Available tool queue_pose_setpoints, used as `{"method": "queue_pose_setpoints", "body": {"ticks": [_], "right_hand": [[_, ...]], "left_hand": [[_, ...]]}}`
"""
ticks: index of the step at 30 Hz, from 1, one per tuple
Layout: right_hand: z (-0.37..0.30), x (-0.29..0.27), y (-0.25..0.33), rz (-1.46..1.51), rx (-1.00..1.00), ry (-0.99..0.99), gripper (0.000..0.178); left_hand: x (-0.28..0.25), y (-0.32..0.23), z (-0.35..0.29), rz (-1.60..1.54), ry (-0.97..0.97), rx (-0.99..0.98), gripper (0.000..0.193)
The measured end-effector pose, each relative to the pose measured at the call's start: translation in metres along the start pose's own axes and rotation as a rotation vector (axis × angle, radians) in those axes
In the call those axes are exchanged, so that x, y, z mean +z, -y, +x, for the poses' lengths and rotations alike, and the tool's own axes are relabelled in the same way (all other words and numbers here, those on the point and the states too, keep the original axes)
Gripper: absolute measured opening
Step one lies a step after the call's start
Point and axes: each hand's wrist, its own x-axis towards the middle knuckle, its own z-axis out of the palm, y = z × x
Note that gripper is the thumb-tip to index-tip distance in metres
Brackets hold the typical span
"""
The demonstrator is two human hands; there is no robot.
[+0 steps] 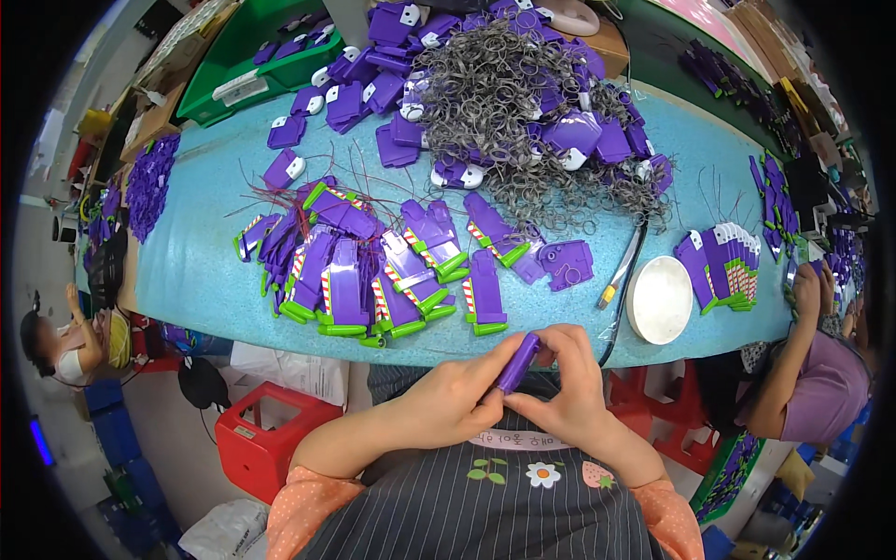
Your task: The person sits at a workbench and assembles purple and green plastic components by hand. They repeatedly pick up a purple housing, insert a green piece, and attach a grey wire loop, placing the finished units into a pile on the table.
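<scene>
Purple plastic, a small narrow piece [519,362] seen tilted, is what's in play here, held up between both hands right by the near edge of the table. The left hand [453,397] grips it from one side and the right hand [571,385] pinches it from the other, fingers curled in on both. Just past it on the blue table [201,261] there's a messy heap of purple parts with green ends and red-and-white stripes [341,280], and a white bowl [660,301] sits over to the right. Beyond the bowl, more striped parts are fanned out neatly [721,266]. Farther back is a big tangle of grey coiled wires [490,84] on purple-and-white pieces [348,105], plus a green bin [207,91] at far left.
</scene>
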Motion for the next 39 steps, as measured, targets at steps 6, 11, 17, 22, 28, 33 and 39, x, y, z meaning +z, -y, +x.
{"method": "queue_pose_setpoints", "body": {"ticks": [6, 11, 17, 22, 28, 33, 39], "right_hand": [[0.003, -0.01, -0.002, -0.291, 0.001, -0.04, 0.071], [0.029, 0.007, 0.005, -0.45, -0.203, 0.054, 0.065], [0.04, 0.03, -0.014, -0.304, -0.367, 0.055, 0.035], [0.014, -0.001, -0.003, 0.58, -0.148, 0.109, 0.028], [-0.012, 0.008, -0.009, 0.732, 0.188, 0.566, 0.037], [0.004, -0.018, -0.027, 0.869, 0.42, 0.225, 0.04], [0.062, 0.007, 0.0, 0.928, 0.365, -0.038, 0.032]], "left_hand": [[-0.002, 0.031, 0.006, -0.47, -0.387, -0.269, 0.027], [-0.011, 0.052, -0.005, -0.238, -0.487, -0.128, 0.025], [-0.029, 0.044, -0.01, -0.436, -0.633, -0.146, 0.026], [-0.03, 0.034, -0.015, -0.799, -0.537, -0.17, 0.031], [0.008, 0.016, 0.0, -1.215, -0.391, -0.26, 0.033], [0.008, 0.01, -0.021, -1.036, -0.119, -0.428, 0.034], [0.026, 0.014, -0.014, -1.1, 0.089, -0.516, 0.036]]}}
